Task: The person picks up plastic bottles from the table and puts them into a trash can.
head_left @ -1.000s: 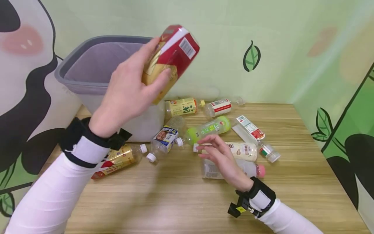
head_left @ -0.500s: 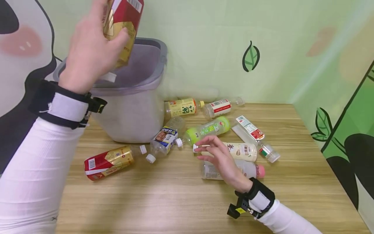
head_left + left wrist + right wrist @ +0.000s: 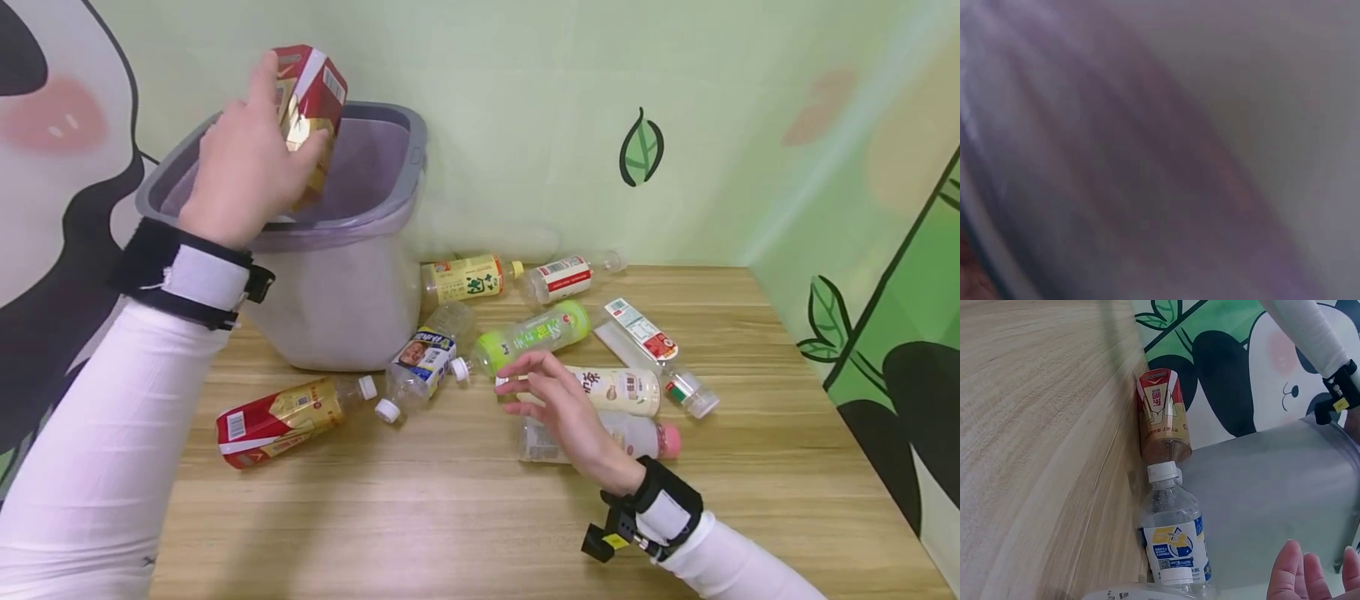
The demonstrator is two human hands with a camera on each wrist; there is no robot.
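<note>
So the left hand (image 3: pixel 243 162) has dropped lower over the bin (image 3: pixel 416 158) with its red-and-gold bottle (image 3: pixel 318 96) since half a second back. Closest in, the right hand (image 3: pixel 566 417) is loosely bent by the cream bottle (image 3: pixel 626 392), pinching nothing. Further out, I'd hold on till the red-and-gold bottle's well inside; it's gripped base-up between left thumb and fingers, right of the palm.

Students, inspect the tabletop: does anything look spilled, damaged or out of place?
The loose bottles look untidy: they lie on their sides at differing angles across the table, outside the upright bin. No spill or clear damage shows.
</note>
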